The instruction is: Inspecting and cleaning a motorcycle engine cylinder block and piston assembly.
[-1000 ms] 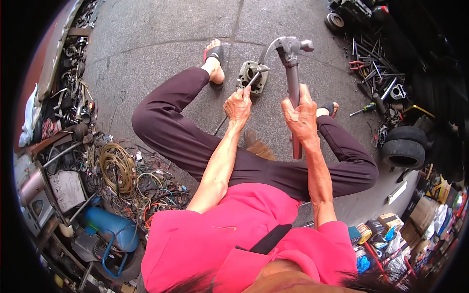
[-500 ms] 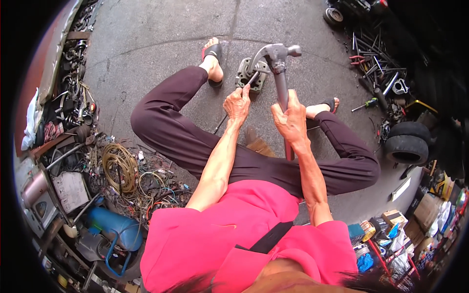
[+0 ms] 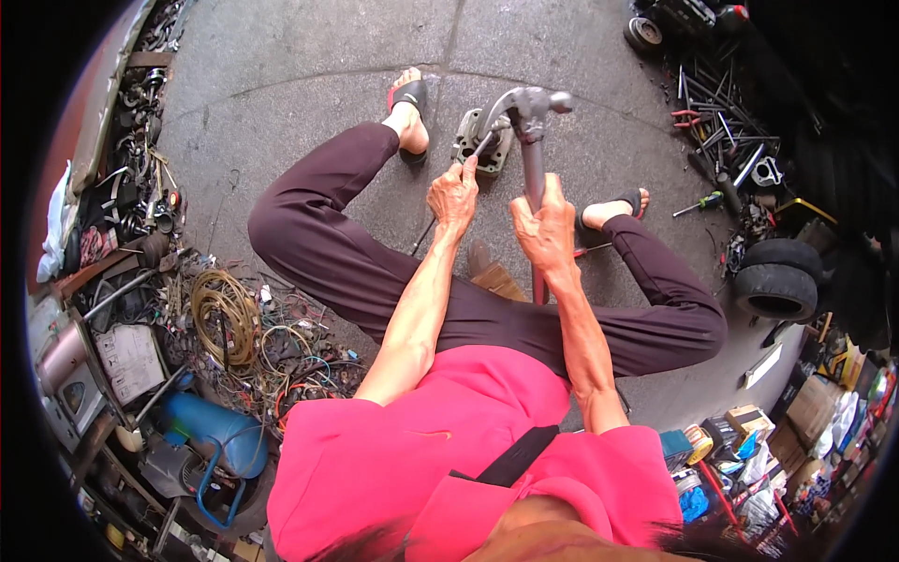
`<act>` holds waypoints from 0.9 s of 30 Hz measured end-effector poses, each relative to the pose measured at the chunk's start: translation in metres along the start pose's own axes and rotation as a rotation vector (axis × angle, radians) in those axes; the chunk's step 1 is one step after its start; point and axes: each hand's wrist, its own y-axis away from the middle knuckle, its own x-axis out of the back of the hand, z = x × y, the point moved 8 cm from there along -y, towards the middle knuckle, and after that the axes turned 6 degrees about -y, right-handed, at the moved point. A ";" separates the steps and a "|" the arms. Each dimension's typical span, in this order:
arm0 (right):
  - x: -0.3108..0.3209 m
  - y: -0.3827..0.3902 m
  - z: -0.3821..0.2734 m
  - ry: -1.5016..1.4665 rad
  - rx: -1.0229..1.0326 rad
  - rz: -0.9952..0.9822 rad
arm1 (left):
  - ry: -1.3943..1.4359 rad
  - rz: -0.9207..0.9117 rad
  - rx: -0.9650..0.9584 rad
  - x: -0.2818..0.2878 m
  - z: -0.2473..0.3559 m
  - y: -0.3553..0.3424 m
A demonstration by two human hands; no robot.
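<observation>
My right hand (image 3: 546, 225) is wrapped round the shaft of a claw hammer (image 3: 532, 155). The hammer's head is raised, and its claw points left, overlapping the metal part below in the picture. In my left hand (image 3: 453, 199) is a slim metal rod (image 3: 484, 143), its kind unclear, gripped with the fingers closed. The rod slants up and right to a grey engine cylinder head (image 3: 499, 161) on the concrete between my feet. Its exact contact point is hidden behind the hammer's claw. A thin dark shaft shows below my left hand; whether it belongs to the rod I cannot tell.
A wooden block (image 3: 499, 281) lies between my legs. To the left are coiled hose (image 3: 225, 318), tangled wires and a blue tank (image 3: 215, 433). On the right lie a screwdriver (image 3: 698, 203), loose tools, stacked tyres (image 3: 777, 290) and boxes (image 3: 747, 419).
The hammer and my right hand have shifted slightly left, toward the cylinder head. My left hand stays nearly in place with the rod.
</observation>
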 end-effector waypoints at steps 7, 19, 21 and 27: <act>-0.009 0.001 0.025 0.163 0.037 0.073 | -0.005 0.004 -0.016 0.000 0.008 0.000; 0.019 0.003 -0.027 -0.011 0.132 0.165 | 0.044 0.015 0.018 0.000 -0.004 -0.001; 0.012 0.005 -0.011 0.040 0.147 0.217 | 0.023 -0.011 0.018 -0.002 0.000 -0.001; -0.042 -0.003 0.081 0.248 -0.087 -0.145 | -0.023 -0.142 0.057 -0.028 -0.017 0.006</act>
